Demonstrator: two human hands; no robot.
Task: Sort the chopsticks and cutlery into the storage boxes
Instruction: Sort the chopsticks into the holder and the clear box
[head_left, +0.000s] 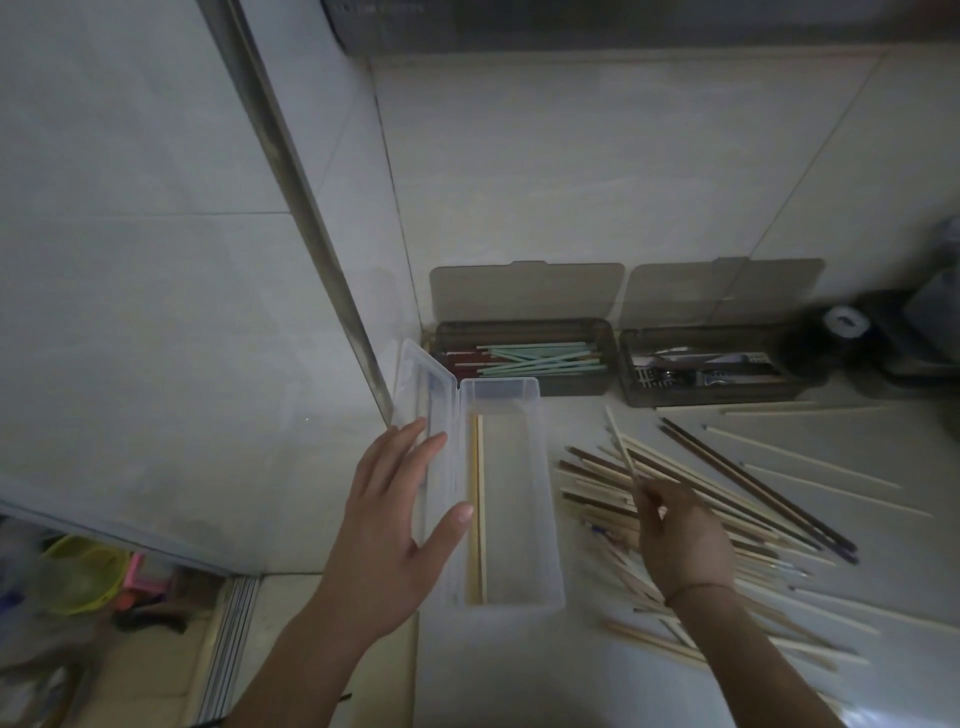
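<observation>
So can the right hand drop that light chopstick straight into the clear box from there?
Probably yes. The right hand pinches a light chopstick just beside the clear box, whose lid stands open. The left hand rests on the far rim, not over the opening.

Dim, flat light is covering the whole view, giving it a grey-blue cast, with no clear source showing. The tiled wall (597, 171) is catching the most light. Shadows are staying soft and faint. The wide lens is bending straight lines toward the edges. The right edge is smearing into blur, and the dark top strip is losing all detail. Fine grain is softening everything.
</observation>
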